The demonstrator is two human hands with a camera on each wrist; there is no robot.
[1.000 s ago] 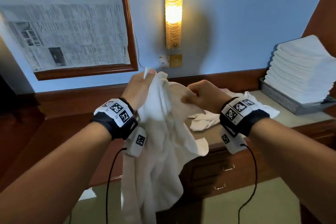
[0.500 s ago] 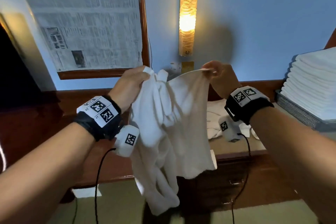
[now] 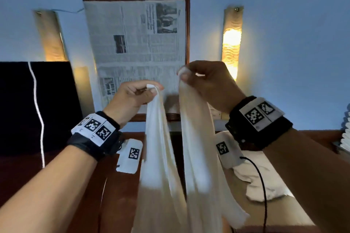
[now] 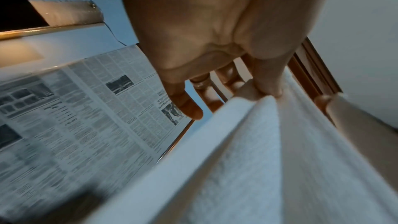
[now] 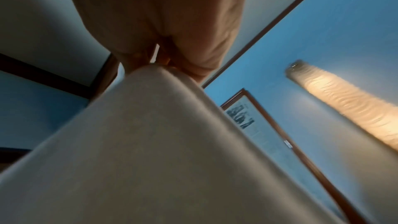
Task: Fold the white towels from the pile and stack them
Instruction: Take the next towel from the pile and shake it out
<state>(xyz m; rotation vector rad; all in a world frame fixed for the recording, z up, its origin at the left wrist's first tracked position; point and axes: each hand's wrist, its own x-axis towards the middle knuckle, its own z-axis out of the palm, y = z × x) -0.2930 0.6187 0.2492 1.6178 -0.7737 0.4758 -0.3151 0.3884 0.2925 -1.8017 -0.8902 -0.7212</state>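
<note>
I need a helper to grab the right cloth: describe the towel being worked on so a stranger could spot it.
Start at the framed newspaper page on the blue wall. Just in front of it, the left hand and right hand each pinch a top corner of a long white terry towel. Unlike the crumpled white towels lying on the counter, it hangs in the air.

towel [image 3: 197, 157]: white terry cloth, matt, nubby | frame [image 3: 187, 24]: dark glossy wood | print [image 3: 136, 39]: newsprint paper | wall [image 3: 293, 24]: matt blue paint
</note>
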